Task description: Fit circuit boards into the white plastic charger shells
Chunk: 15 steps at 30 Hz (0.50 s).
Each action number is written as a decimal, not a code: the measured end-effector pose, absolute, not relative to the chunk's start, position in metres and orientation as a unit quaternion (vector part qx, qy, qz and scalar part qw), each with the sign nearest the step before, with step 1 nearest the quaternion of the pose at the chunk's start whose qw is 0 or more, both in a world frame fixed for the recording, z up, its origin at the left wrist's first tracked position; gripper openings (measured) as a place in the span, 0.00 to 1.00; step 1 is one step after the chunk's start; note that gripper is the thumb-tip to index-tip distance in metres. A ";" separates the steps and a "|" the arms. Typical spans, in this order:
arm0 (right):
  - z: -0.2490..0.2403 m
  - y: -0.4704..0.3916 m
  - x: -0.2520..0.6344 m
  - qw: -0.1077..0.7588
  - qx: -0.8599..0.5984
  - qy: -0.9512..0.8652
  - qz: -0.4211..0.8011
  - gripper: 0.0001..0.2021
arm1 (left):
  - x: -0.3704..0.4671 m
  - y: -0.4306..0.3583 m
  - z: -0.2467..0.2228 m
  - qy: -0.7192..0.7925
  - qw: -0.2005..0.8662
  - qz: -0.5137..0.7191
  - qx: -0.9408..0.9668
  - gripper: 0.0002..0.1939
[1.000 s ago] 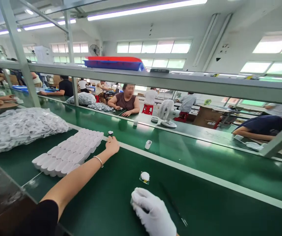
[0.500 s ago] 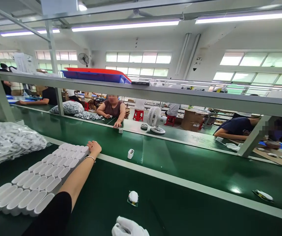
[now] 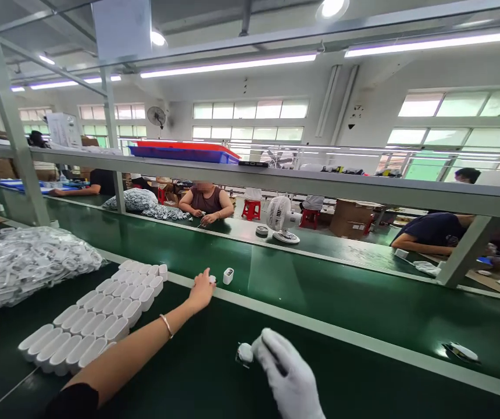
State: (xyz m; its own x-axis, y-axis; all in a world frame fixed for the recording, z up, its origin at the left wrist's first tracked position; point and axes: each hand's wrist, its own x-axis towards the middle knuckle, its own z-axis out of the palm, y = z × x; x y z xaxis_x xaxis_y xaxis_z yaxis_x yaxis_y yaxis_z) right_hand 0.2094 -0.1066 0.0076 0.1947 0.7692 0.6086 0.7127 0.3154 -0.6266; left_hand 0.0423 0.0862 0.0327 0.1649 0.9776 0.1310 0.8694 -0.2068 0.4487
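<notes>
My bare left hand [image 3: 202,291], with a bracelet on its wrist, reaches over the pale strip at the belt's edge. Its fingers are closed on a small white plastic housing [image 3: 212,280], mostly covered by the fingertips. Just right of it, another white housing [image 3: 228,276] stands on the green belt, dark parts showing in its open top. My right hand [image 3: 287,369] wears a white glove. Its thumb and fingers pinch the edge of a small circuit board with a round white part [image 3: 245,353], low over the green worktop. The exact grip is partly hidden.
Rows of white oval housings [image 3: 88,317] stand on the left, beside a bag of clear-white plastic parts [image 3: 27,265]. Another board with a white part [image 3: 463,351] lies on the belt at right. A shelf beam [image 3: 293,176] crosses ahead; co-workers sit beyond, near a fan [image 3: 279,214].
My left hand has moved right from the housing rows to the belt and now holds a white housing. My gloved right hand has risen to the circuit board, which now looks tilted.
</notes>
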 end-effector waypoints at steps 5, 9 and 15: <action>0.036 -0.043 0.289 0.503 -0.761 -0.403 0.078 0.27 | 0.050 -0.001 -0.002 0.540 0.209 0.166 0.798 0.30; 0.028 -0.006 0.319 0.485 -0.783 -0.374 0.106 0.27 | 0.046 -0.018 -0.007 0.517 0.240 0.167 0.805 0.30; -0.008 0.020 0.337 0.583 -0.730 -0.321 0.157 0.34 | 0.040 -0.010 -0.016 0.503 0.311 0.225 0.774 0.29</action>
